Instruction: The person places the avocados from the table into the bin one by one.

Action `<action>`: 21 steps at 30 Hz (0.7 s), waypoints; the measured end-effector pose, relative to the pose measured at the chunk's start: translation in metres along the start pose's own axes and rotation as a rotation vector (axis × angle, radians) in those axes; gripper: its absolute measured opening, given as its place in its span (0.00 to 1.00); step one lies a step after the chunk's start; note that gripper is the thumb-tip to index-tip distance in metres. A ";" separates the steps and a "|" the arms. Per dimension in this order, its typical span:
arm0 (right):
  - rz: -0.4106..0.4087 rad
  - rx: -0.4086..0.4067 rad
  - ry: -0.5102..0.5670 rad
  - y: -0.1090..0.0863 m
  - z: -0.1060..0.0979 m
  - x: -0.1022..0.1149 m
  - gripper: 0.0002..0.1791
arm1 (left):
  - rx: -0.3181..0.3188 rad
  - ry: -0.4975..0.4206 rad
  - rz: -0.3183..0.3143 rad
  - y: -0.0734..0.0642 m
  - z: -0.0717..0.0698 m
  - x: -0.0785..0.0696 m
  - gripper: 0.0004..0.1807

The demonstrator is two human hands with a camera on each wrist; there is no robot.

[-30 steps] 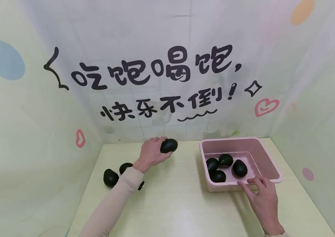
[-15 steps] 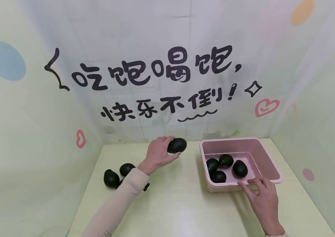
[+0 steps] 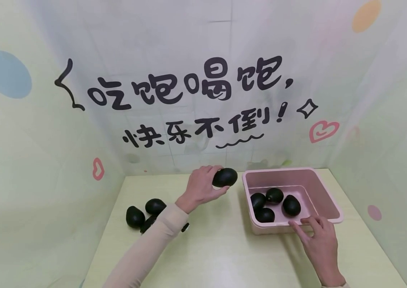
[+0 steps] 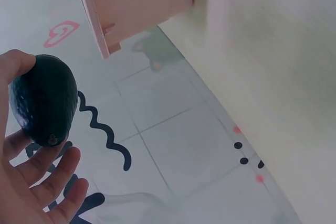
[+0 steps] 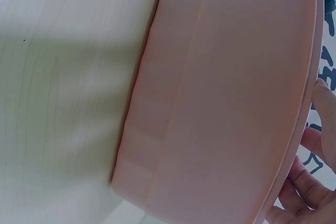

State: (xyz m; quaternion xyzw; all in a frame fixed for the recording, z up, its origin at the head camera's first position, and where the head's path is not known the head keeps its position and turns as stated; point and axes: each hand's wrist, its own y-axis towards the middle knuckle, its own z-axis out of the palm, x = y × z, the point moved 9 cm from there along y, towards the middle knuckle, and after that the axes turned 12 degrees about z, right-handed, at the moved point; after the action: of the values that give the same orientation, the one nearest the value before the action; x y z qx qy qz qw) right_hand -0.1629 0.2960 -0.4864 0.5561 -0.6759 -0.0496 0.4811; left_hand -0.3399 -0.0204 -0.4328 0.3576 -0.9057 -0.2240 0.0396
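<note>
A dark green avocado [image 3: 225, 177] is held up off the table, pinched between the thumb and fingers of my left hand [image 3: 203, 185]. It is just left of the pink plastic bin [image 3: 279, 225]. In the left wrist view the avocado [image 4: 44, 99] shows a stem end pointing down, and the lower fingers [image 4: 60, 174] are spread away from it. My right hand [image 3: 320, 244] grips the bin's near rim, fingers over the edge. The right wrist view shows the bin's outer wall [image 5: 210, 98]. Inside the bin lie several avocados [image 3: 274, 195].
On the left of the table [image 3: 218, 256] a small group of avocados [image 3: 135, 217] lies, partly hidden behind my left sleeve [image 3: 153, 244]. Behind the table rises a printed curtain wall [image 3: 189, 40] with black lettering.
My left hand has moved steadily right with the avocado, toward the bin, uncovering more of the avocados on the left. The right hand and bin have stayed put.
</note>
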 end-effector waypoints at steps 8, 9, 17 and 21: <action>-0.016 0.000 0.005 0.000 0.000 0.002 0.46 | -0.013 -0.001 0.048 0.012 0.000 -0.015 0.34; -0.013 0.004 0.006 0.000 0.000 0.001 0.47 | -0.010 -0.004 0.052 0.013 0.000 -0.016 0.34; 0.014 0.022 0.002 0.000 -0.001 -0.002 0.48 | 0.011 -0.011 0.081 0.023 0.002 -0.028 0.33; 0.007 0.020 0.001 -0.001 0.000 -0.002 0.48 | 0.035 0.012 0.102 0.028 0.005 -0.035 0.33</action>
State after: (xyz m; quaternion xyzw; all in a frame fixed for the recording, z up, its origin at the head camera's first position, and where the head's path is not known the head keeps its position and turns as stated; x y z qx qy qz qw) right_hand -0.1628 0.2971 -0.4881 0.5585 -0.6780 -0.0409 0.4761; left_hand -0.3329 0.0225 -0.4218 0.3128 -0.9263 -0.2038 0.0505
